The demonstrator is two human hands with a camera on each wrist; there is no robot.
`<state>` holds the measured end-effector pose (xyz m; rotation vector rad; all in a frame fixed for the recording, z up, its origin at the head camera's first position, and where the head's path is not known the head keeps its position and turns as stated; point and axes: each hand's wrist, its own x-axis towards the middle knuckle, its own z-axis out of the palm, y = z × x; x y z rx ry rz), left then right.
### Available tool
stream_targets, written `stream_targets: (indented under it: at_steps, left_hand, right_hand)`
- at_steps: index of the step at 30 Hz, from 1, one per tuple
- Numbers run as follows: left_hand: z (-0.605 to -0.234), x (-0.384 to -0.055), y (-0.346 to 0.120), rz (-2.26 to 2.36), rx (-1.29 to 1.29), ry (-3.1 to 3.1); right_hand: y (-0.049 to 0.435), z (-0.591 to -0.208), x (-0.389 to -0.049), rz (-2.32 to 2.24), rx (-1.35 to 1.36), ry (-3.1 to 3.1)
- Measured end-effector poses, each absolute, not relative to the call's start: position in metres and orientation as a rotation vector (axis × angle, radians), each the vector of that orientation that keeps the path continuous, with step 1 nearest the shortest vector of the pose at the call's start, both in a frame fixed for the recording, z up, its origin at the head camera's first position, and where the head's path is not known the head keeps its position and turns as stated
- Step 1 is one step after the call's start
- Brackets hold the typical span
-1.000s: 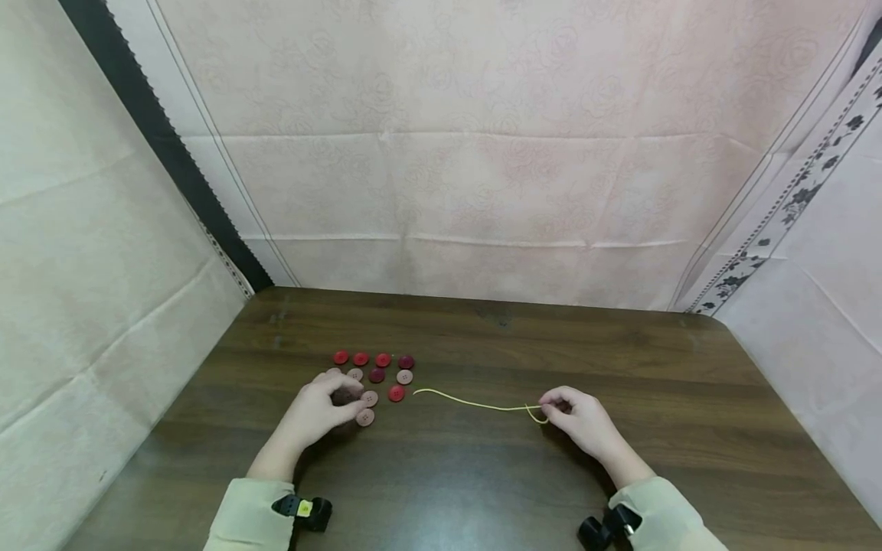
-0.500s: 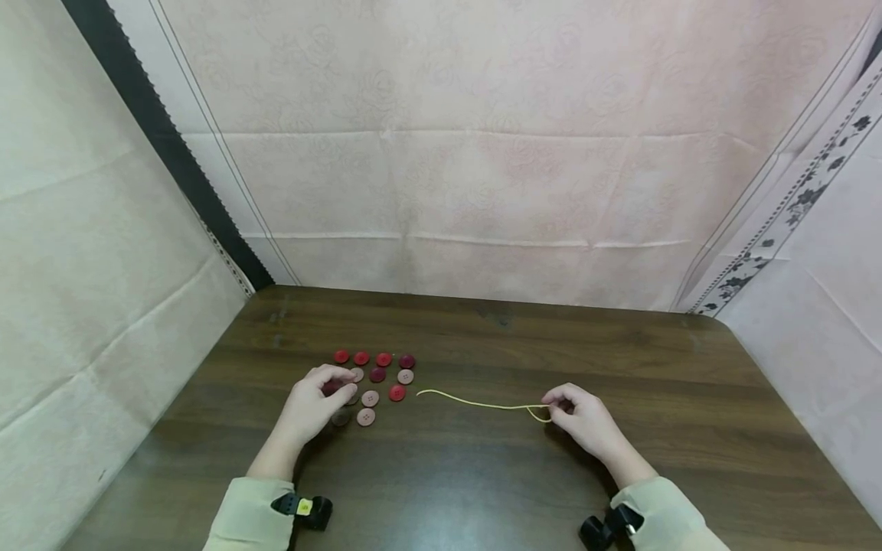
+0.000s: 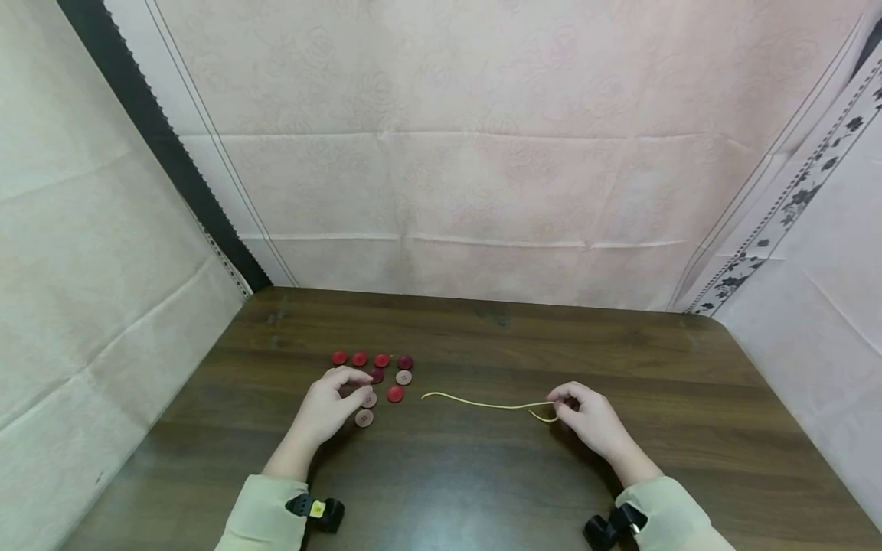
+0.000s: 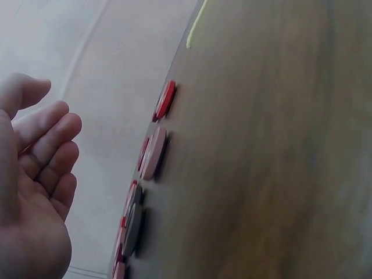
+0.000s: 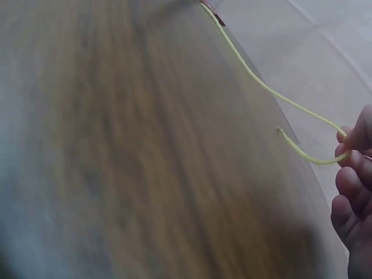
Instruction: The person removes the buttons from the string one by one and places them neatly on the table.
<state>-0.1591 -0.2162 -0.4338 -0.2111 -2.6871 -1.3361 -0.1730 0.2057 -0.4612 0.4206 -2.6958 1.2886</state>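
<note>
My left hand (image 3: 329, 404) hovers over the left part of a group of buttons, fingers loosely bent and holding nothing. In the left wrist view, a gap shows between its thumb and fingers (image 4: 67, 125). Close to it lie a pink button (image 3: 364, 418), a red button (image 3: 395, 393) and a dark red button (image 3: 405, 363); the hand covers others. My right hand (image 3: 589, 421) pinches a thin yellow cord (image 3: 475, 403) between thumb and fingertips. The cord stretches left toward the buttons, and its short end (image 5: 302, 152) curls out below the fingers.
A brown wooden table (image 3: 448, 474) carries everything. Pale patterned cloth (image 3: 468, 184) hangs behind it and along both sides. Red buttons (image 3: 360, 359) form the back row. Each wrist wears a small black camera (image 3: 331, 516).
My left hand has drawn back left over the buttons, then come right again, with nothing taken. My right hand has shifted slightly right, drawing the cord's far end away from the buttons.
</note>
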Motion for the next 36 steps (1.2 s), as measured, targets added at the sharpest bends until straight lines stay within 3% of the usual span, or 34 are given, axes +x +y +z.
stream_targets:
  at_steps: [13,29,36]
  left_hand:
    - [-0.433,-0.161,-0.214,-1.307,-0.231,-2.667]
    - [-0.429,-0.164,-0.226,-1.326,0.007,-2.448]
    - [-0.428,-0.160,-0.224,-1.279,-0.065,-2.611]
  right_hand:
    - [0.217,-0.457,-0.175,1.220,0.315,-2.795]
    - [0.230,-0.453,-0.176,1.099,0.213,-2.846]
    - [0.233,-0.454,-0.176,1.079,0.202,-2.873]
